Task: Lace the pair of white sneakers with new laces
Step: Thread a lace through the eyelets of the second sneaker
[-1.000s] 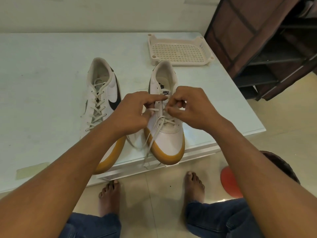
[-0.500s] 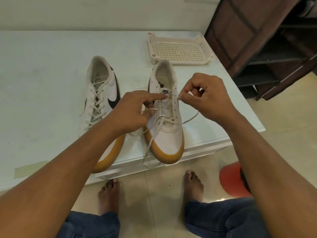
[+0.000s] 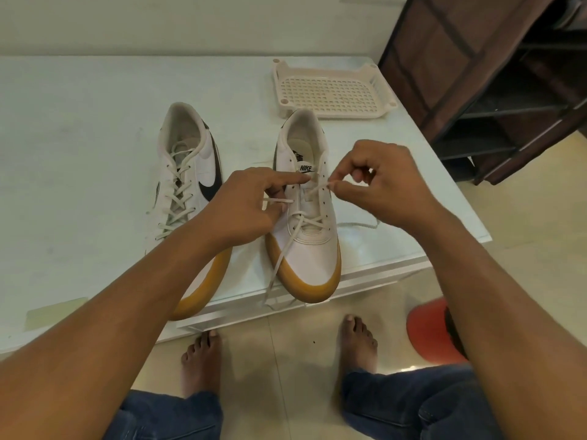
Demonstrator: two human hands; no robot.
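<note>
White lace [image 3: 314,190], drawn taut a moment ago, now slackens as the right hand [image 3: 378,185] fingers, pinching its tip, return toward the right sneaker [image 3: 313,249] eyelets; left hand [image 3: 251,204] index steadies the tongue.

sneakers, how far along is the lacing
Done: the left sneaker looks laced up its eyelets. In hand: the right sneaker has only its lowest rows crossed; the right hand pinches the lace while the left hand steadies the tongue. Left: the upper eyelets, still empty.
</note>
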